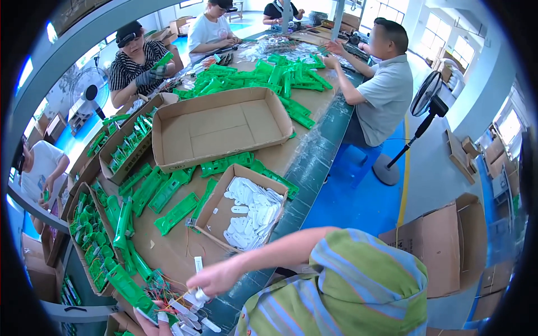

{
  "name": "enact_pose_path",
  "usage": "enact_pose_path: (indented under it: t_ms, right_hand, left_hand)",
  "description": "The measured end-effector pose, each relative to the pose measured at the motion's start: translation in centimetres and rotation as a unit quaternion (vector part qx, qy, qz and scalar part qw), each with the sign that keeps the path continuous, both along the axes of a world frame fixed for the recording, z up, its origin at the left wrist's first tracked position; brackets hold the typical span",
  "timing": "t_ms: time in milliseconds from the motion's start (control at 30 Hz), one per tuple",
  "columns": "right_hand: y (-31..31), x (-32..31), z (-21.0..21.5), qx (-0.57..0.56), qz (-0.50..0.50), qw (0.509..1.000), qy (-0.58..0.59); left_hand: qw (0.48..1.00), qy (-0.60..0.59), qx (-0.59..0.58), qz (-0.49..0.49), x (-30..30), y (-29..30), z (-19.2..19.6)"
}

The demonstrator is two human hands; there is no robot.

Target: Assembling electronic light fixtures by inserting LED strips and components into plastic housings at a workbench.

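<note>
My right hand reaches in from the right, its fingers pinched together at thin orange wires. White covers appear to sit on the fingertips. At the lower edge my left hand, partly cut off, is closed around the near end of a long green plastic casing. A tangle of red and orange wires with small green boards lies between the casing and my right hand. Several white oblong parts are spread under and beside both hands. Another white part lies just beyond my right hand.
A cardboard tray of white flat parts stands ahead, with a larger shallow carton beyond it. Boxes of green casings line the left side. Several co-workers sit along the table, one at the right near a standing fan.
</note>
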State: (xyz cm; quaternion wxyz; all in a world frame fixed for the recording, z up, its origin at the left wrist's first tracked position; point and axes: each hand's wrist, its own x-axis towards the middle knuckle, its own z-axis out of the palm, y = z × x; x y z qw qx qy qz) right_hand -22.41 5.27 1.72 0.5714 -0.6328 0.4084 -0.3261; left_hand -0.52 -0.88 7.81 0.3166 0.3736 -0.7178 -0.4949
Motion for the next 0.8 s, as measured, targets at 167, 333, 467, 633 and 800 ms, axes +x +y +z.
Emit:
enact_pose_path:
  t_ms: [167, 333, 467, 633, 800]
  right_hand:
    - [-2.2, -1.5, 2.8, -0.397, -0.122, 0.695, 0.587]
    - [-4.6, -1.5, 1.9, -0.447, -0.313, 0.676, 0.495]
    - [-2.9, -1.3, 4.0, -0.481, -0.399, 0.753, 0.208]
    - [0.7, 1.5, 5.4, -0.322, -0.318, 0.891, 0.04]
    - [1.9, 4.3, 4.0, -0.279, -0.239, 0.93, 0.027]
  left_hand:
    - [0.832, -0.477, -0.261, -0.111, 0.5, -1.1, -3.0]
    - [0.99, 0.096, 0.093, 0.034, -1.0, 1.5, -3.5]
    - [0.917, 0.318, 0.242, -0.022, -4.4, 2.8, -3.7]
    - [0.904, 0.36, 0.227, -0.034, -4.1, 3.7, -4.9]
    - [0.926, 0.334, 0.176, 0.02, -3.6, 4.3, -5.3]
